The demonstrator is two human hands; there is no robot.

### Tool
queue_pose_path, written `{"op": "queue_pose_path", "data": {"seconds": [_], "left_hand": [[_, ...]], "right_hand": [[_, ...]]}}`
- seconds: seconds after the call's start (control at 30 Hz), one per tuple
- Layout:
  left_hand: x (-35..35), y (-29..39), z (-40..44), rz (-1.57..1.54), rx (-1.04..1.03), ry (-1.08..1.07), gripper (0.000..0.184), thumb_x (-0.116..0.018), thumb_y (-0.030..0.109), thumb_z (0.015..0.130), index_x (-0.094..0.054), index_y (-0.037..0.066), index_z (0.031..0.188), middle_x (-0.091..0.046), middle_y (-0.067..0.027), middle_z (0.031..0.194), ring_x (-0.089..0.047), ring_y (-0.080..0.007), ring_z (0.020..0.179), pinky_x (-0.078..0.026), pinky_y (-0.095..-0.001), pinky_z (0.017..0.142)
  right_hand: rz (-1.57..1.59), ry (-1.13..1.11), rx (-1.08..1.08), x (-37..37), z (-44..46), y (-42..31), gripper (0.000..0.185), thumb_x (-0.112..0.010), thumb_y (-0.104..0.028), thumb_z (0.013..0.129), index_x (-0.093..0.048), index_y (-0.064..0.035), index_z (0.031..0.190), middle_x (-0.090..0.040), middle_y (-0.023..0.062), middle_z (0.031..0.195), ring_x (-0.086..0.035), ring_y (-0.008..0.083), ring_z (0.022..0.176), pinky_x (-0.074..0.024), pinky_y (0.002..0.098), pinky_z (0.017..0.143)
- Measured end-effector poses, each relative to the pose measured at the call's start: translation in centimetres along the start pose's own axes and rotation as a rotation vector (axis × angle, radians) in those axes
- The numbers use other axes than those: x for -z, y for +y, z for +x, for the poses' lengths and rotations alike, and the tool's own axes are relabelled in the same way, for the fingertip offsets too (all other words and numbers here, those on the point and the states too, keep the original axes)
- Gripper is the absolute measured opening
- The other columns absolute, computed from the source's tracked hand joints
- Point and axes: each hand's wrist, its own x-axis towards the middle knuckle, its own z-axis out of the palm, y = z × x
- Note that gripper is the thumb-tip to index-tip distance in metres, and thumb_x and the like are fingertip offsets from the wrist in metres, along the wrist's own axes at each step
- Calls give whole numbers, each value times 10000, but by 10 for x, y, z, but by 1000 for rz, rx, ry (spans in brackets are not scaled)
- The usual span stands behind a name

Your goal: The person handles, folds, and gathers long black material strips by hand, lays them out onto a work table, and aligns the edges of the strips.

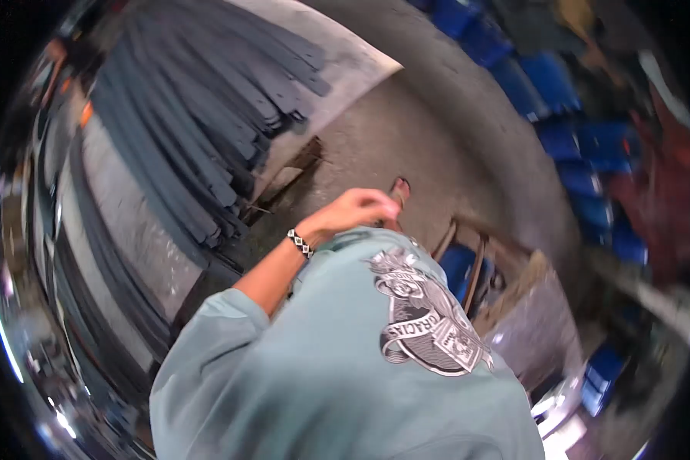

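Note:
My left hand (353, 211), with a black-and-white patterned bracelet (300, 243) at the wrist, is in front of my body near the lower front of my teal shirt (337, 330). Its fingers are curled in and slightly smeared. Whatever they may hold is too hidden to make out. Nowhere in the frame does my right hand show. Beyond the left forearm, many long dark grey belt straps (184, 100) lie side by side on a pale table (364, 61), some ends hanging past its edge. My hand is apart from them.
Blue stacked items (548, 84) line the right side. A wooden-framed piece (479, 268) and a pale block-like surface (537, 314) stand close on my right. Further dark straps (92, 230) lie on the left. Another person (57, 54) is at the far upper left.

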Motion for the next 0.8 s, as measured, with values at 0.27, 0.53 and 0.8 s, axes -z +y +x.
{"op": "queue_pose_path", "data": {"seconds": [0.27, 0.53, 0.8], "left_hand": [[64, -181, -76, -1117, -377, 1247, 378, -625, 372, 942, -594, 77, 1176, -674, -107, 1148, -657, -267, 1082, -537, -447, 930], [132, -215, -59, -1421, -1008, 785, 243, -666, 205, 985, -648, 16, 1137, -648, -61, 931, -591, -210, 827, -503, -402, 819], [93, -164, -86, -376, -379, 2065, 178, -822, 167, 870, -761, 21, 952, -716, -12, 869, -602, -94, 703, -473, -268, 572]], "right_hand": [[-407, 328, 156, 378, 146, -287, 235, -531, -235, 975, -611, -42, 1083, -685, 127, 772, -646, 225, 558, -457, 356, 408], [-236, 218, 452, 245, 148, -561, 310, -603, -261, 949, -650, -52, 1172, -736, 123, 921, -716, 222, 705, -589, 383, 581], [-874, -502, 491, 15, 46, -526, 262, -557, -173, 979, -694, -19, 1140, -711, 60, 914, -658, 132, 790, -507, 286, 656]]}}
